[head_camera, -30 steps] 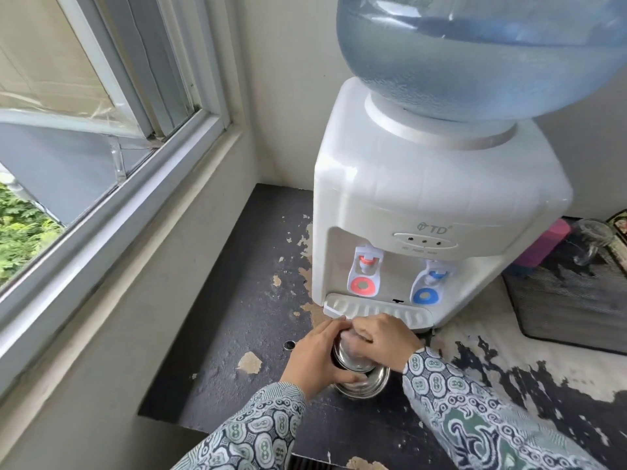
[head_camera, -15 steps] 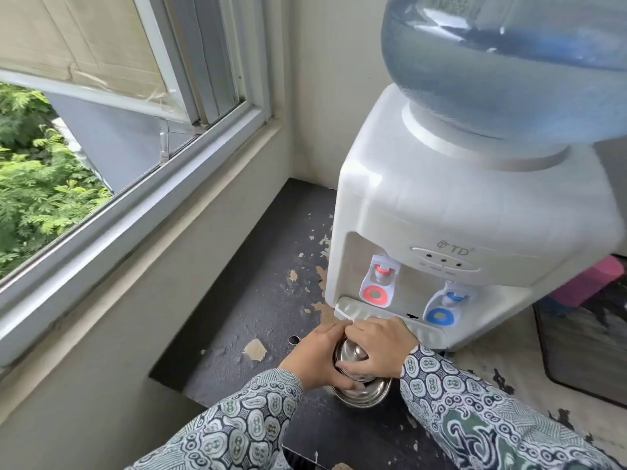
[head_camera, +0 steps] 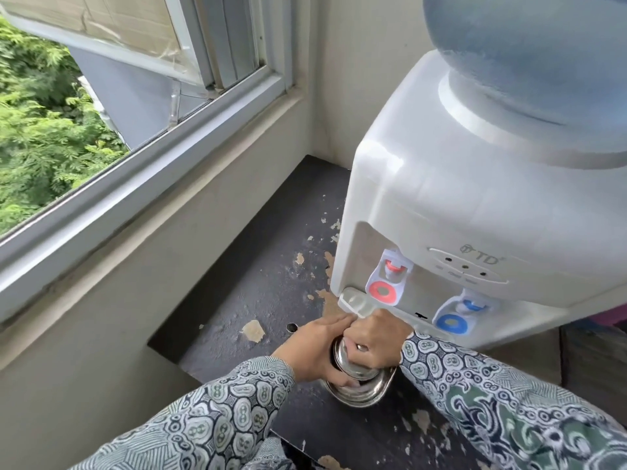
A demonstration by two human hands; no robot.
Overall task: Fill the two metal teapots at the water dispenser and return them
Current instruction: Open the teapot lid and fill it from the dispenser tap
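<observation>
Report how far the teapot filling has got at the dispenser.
Done: one metal teapot has been brought to the water dispenser and stands on the dark counter before it. In hand: the left hand grips its body while the right hand grips its lid. Left: it is not under the red tap or blue tap; no second teapot shows.

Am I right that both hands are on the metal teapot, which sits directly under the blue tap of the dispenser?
Not quite: in the head view both the left hand and right hand are on the metal teapot, but it sits on the counter before the red tap, not under the blue tap.
</observation>
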